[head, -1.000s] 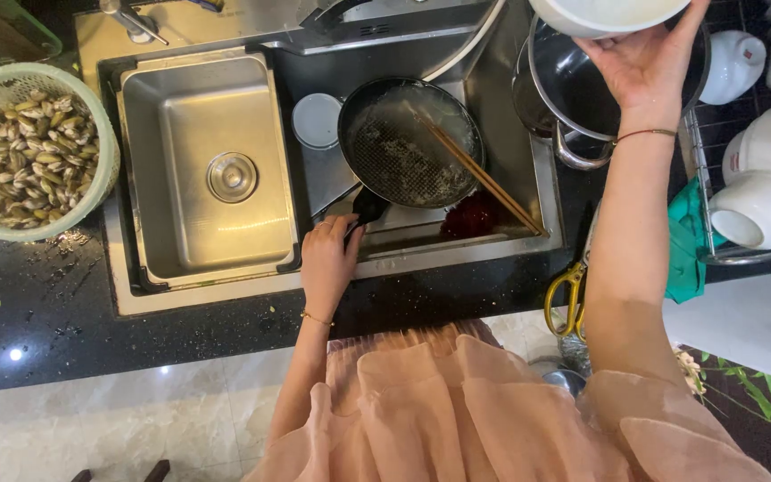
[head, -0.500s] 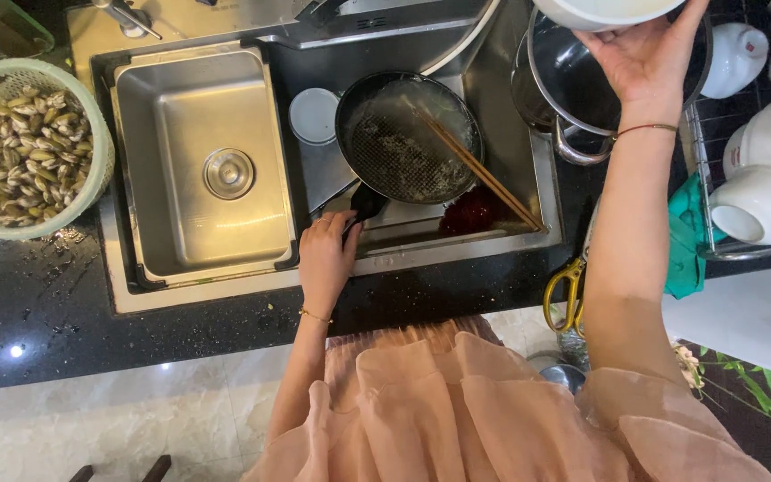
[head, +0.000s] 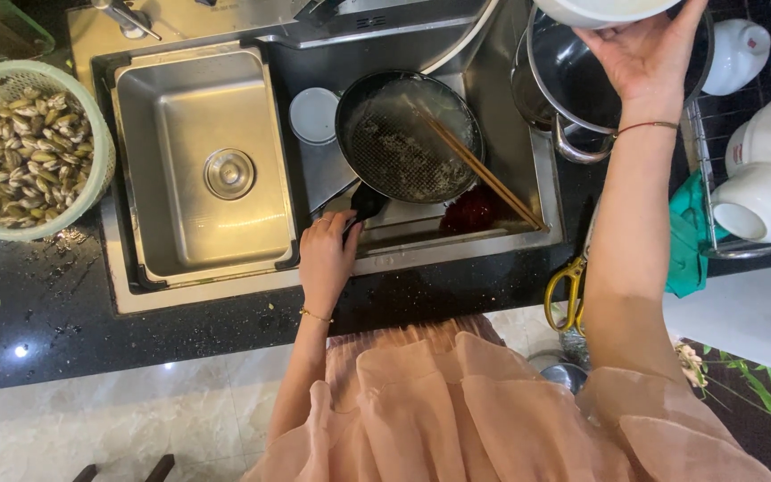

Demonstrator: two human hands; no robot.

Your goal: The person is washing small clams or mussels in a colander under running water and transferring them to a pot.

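Nothing has shifted — left hand [head: 326,259] grips pan handle [head: 365,203], right hand [head: 644,49] holds white bowl [head: 601,11].

A black frying pan [head: 408,138] sits in the grey steel sink [head: 203,165], set into a black speckled counter [head: 64,321]. The pale green basket [head: 91,125] holds brown-and-cream clams [head: 33,165]. Yellow-handled scissors [head: 566,290] lie near a teal cloth [head: 687,241] and white bowls [head: 765,192].

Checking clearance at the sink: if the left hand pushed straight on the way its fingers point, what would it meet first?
The left hand points up-frame and slightly right, its fingertips already at the frying pan's black handle. Going on, it would run along that handle into the dirty frying pan, though height is hard to judge from above.
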